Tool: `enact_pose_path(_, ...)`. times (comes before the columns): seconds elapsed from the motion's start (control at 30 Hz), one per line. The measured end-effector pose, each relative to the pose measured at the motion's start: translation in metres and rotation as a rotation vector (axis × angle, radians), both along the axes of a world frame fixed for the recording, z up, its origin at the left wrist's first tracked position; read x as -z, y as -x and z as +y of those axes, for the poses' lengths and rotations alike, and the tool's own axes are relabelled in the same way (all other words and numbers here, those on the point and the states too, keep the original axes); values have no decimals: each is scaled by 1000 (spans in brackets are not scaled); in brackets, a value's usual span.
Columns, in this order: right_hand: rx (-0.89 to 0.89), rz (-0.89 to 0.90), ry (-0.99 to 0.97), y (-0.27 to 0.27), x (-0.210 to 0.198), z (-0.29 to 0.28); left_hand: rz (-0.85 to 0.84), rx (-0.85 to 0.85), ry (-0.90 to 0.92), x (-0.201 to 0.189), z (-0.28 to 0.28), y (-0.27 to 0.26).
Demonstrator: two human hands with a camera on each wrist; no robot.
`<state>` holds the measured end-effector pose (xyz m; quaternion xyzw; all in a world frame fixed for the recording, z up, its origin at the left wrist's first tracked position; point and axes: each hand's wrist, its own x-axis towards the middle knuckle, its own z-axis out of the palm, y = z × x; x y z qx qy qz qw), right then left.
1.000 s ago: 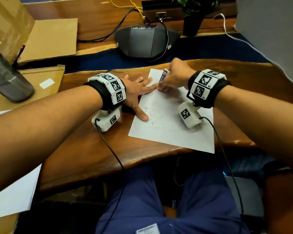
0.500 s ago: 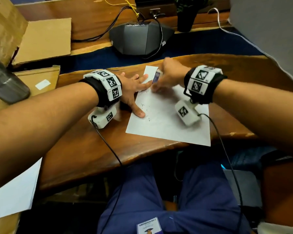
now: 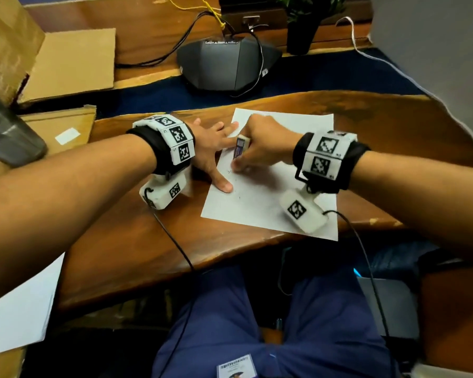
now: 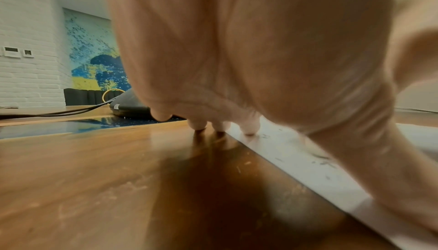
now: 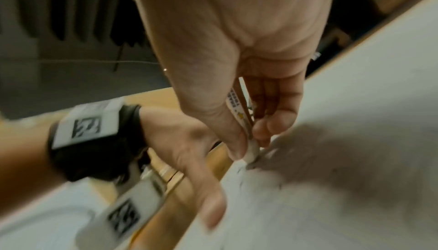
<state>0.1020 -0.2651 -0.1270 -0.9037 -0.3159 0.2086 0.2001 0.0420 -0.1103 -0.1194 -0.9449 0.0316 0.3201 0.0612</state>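
While the left hand (image 3: 209,156) presses flat on the edge of the paper (image 3: 260,203), the right hand (image 3: 265,145) pinches an eraser (image 3: 241,146) between thumb and fingers (image 5: 263,132). Its tip touches the paper.

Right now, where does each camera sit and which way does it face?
Head: faces forward and down at the table, paper; left hand, right hand, forearms, lap show.
Left wrist: low over the table, along the left hand pressing the paper.
Right wrist: along the right hand gripping the eraser.
Shared: paper in all three.
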Motion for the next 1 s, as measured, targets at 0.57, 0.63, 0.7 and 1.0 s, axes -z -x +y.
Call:
enact_pose_path(0.57,-27,43,-39,-2,0,-8,19,0,-57,-3,-6,-3)
enact_pose_path(0.63,24,73,-50,-13,-4,-9,22,3,-70,-2,-6,-2)
enact_pose_path(0.7,150,52,-102,-27,-10,-6,19,-4,-75,-3,-8,-2)
enact_pose_path(1.0,96,11,-64,-21,-16,-9,26,-13,-73,-4,-8,-1)
